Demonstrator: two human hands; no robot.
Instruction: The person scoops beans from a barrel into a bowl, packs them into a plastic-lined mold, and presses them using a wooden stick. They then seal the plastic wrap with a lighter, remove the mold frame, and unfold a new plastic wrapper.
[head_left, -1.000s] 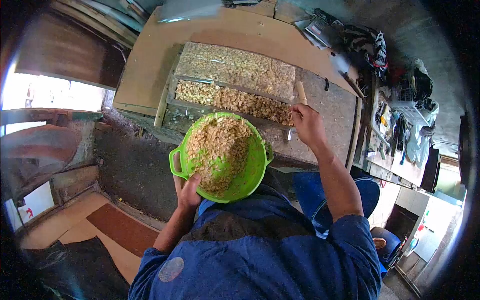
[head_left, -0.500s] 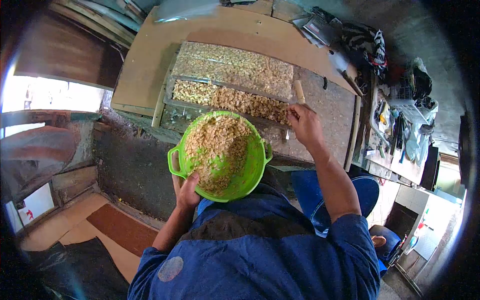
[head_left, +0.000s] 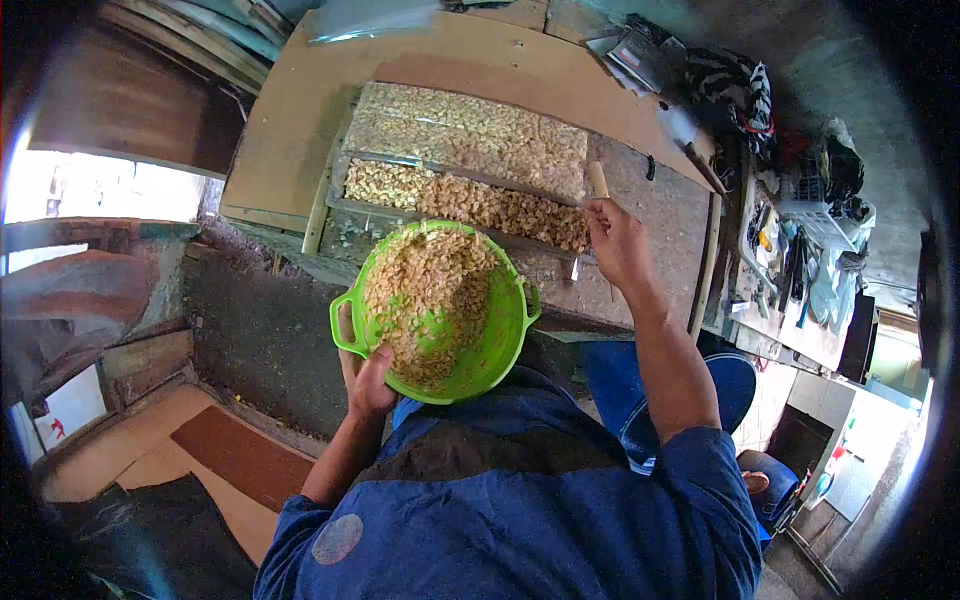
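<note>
My left hand (head_left: 372,385) grips the left side of a bright green two-handled bowl (head_left: 505,345), with the thumb over its rim. Light brown flakes (head_left: 435,265) are heaped inside, mostly towards the far and left side. Beyond the bowl, a long row of similar flakes (head_left: 480,205) fills the near strip of a flat tray on the table. A clear sheet (head_left: 470,130) appears to cover the flakes further back. My right hand (head_left: 620,245) is at the right end of the near row, its fingers drawn together; whatever they hold, if anything, is hidden.
A short wooden stick (head_left: 598,180) lies beside the tray's right end. Brown board (head_left: 280,150) covers the back of the worktable. To the right, a cluttered shelf (head_left: 800,260) holds bags and a basket. A brown mat (head_left: 240,455) lies lower left.
My right hand has shifted slightly right, to the end of the near row. The bowl in my left hand has moved a little left.
</note>
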